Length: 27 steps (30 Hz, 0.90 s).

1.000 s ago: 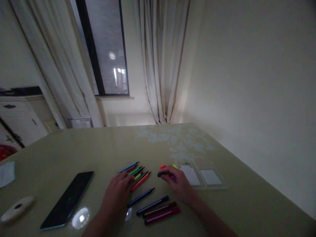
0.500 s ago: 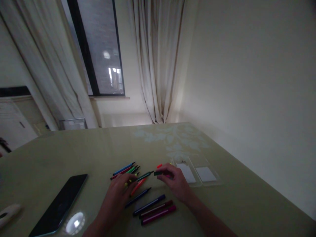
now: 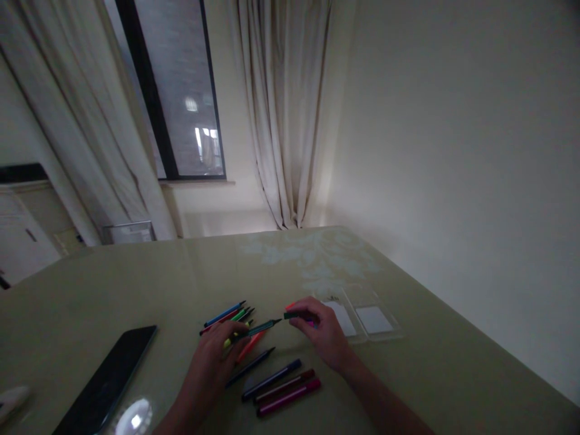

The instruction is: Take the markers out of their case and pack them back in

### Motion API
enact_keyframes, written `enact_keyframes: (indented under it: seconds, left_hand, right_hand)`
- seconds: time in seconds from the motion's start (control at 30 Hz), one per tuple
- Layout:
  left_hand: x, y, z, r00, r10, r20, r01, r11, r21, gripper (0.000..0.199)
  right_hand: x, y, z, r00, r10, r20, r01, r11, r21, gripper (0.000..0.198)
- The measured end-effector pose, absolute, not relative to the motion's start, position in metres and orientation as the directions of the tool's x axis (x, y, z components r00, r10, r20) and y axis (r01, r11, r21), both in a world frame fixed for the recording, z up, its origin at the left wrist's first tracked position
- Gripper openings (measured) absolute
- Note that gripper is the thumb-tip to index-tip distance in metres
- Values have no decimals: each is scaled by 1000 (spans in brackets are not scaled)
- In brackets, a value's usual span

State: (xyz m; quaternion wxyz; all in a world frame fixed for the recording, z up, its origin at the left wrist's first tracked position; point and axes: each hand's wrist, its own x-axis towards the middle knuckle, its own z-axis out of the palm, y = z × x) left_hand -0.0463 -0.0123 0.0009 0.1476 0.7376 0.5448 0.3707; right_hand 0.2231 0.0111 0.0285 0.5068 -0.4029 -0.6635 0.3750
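Left hand (image 3: 214, 355) has a slim dark-green plastic marker (image 3: 263, 327) pinched, bare tip facing right, over the olive-green table (image 3: 181, 272); right hand (image 3: 324, 333) pinches a short dark-green plastic cap (image 3: 292, 315) just off that tip; can't tell if it's gripping the pinkish bit (image 3: 312, 324) too; I'd line both up straight and go gently, since a crooked cap could mash the nib.

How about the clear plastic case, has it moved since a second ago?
No, judged by the table's right edge, the clear case stays put; only the view shifts.
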Motion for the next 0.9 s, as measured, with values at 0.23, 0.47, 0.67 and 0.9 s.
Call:
enact_keyframes:
  seconds: [0.23, 0.47, 0.67, 0.9]
  left_hand:
    - [-40, -16, 6, 137, 875, 464, 667, -428, 609, 38]
    - [-30, -19, 4, 201, 839, 506, 577, -519, 631, 34]
    - [-26, -22, 4, 155, 837, 525, 554, -514, 655, 32]
    - [-30, -30, 25, 297, 905, 305, 560, -424, 712, 27]
  right_hand:
    - [221, 8, 29, -242, 905, 350, 164, 394, -905, 14]
    - [225, 8, 33, -255, 918, 303, 158, 349, -924, 12]
    - [223, 6, 34, -289, 929, 230, 100, 268, -958, 11]
    - [244, 11, 43, -437, 887, 147, 234, 270, -934, 16]
